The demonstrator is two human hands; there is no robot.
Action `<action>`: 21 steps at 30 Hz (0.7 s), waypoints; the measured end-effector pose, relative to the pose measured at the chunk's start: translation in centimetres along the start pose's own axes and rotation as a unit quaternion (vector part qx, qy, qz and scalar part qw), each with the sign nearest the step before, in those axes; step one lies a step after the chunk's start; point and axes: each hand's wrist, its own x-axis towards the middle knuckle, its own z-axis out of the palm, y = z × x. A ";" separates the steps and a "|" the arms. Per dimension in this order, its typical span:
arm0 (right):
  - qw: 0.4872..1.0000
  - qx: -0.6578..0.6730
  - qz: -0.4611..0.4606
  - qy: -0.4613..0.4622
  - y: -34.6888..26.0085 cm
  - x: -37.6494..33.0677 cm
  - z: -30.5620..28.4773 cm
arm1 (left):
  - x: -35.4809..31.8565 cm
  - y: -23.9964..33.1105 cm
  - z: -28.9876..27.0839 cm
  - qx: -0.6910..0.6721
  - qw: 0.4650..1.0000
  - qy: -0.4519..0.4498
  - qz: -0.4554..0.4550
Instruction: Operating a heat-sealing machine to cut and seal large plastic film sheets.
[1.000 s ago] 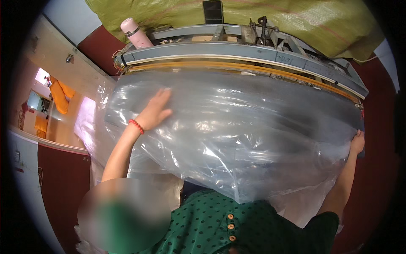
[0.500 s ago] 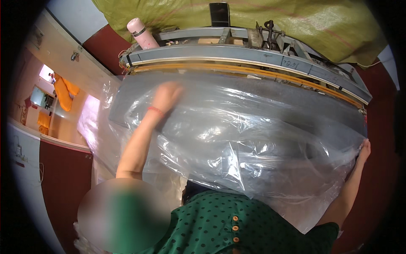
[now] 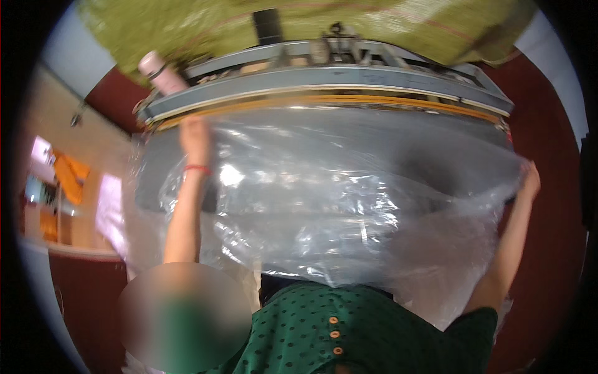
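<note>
Nearest me, in front of the blue-gray metal frame (image 3: 349,78), a wide clear plastic sheet (image 3: 299,187) spreads, wrinkled and shiny, its near edge reaching my body. Behind the frame hangs a yellow-green woven cover (image 3: 405,25). Directly before the frame lies the dark gray desk (image 3: 152,181), mostly under the sheet. The frame itself runs across from left to right, with an orange strip (image 3: 342,98) along its near side. My left hand (image 3: 195,138) is just before the frame's left part, fingers bent over the film; blur means I can't tell whether they grip it. My right hand (image 3: 530,181), nearer me than the frame's right end, is closed on the sheet's right edge. A pink bottle (image 3: 165,76) leans at the frame's left end.
</note>
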 end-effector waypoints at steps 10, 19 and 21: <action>0.994 0.028 -0.103 -0.024 0.2 -5.0 22.5 | 4.5 -11.2 1.4 -0.098 0.973 0.179 -0.111; 0.990 -0.038 -0.093 0.101 -1.6 -6.1 24.8 | 5.1 -14.1 0.1 -0.128 0.970 0.162 -0.130; 0.997 0.050 -0.024 0.055 -0.8 -4.8 23.6 | 5.4 -13.9 -0.1 -0.167 0.953 0.175 -0.181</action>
